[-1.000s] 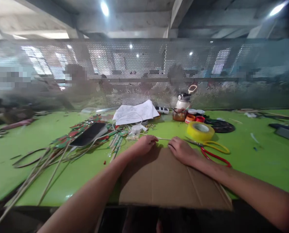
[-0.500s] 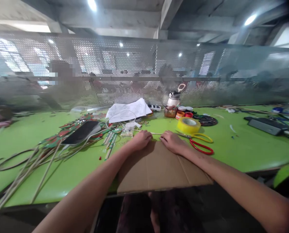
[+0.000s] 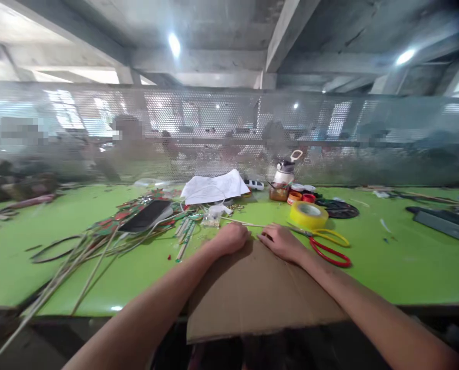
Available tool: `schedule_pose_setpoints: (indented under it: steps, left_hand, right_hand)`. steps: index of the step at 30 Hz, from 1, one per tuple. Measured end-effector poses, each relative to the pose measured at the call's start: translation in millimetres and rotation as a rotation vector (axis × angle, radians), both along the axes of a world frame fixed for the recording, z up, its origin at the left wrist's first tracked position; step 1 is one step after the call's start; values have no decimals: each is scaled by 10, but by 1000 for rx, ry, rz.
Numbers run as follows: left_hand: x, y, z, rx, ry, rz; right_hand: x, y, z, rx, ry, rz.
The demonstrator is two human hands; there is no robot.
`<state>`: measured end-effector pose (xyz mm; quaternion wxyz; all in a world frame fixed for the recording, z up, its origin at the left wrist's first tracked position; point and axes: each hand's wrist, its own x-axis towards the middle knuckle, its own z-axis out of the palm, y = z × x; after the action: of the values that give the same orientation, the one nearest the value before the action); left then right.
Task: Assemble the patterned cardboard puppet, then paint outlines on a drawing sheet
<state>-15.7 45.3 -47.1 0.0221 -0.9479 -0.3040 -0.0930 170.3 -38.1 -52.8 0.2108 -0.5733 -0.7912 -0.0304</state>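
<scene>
Cardboard (image 3: 260,295) is lying on the table (image 3: 387,262), near edge overhanging, sides running away from the person; can't tell its long axis. Left hand (image 3: 233,238) and right hand (image 3: 283,241) are resting apart by its far edge, fingers curling; can't tell if they're pinching. Stick (image 3: 248,223) is pointing left-right just beyond.

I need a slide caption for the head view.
Left hand and right hand at the far edge of cardboard, scissors and tape nearby.
</scene>
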Motion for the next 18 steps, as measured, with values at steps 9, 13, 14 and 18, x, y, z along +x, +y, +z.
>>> schedule_pose_setpoints:
  steps: [9,13,14,18]
  left_hand:
    - [-71,-164,324,-85,69,51]
    - [-128,-204,518,-189,71,40]
    - [-137,-199,529,-209,75,30]
    - [-166,-119,452,-286,88,19]
  right_hand:
    - [51,34,26,-62,65,-64]
    - [65,19,91,-5,101,-61]
    - [69,18,95,7,114,-54]
    - [143,42,70,61,208,-19]
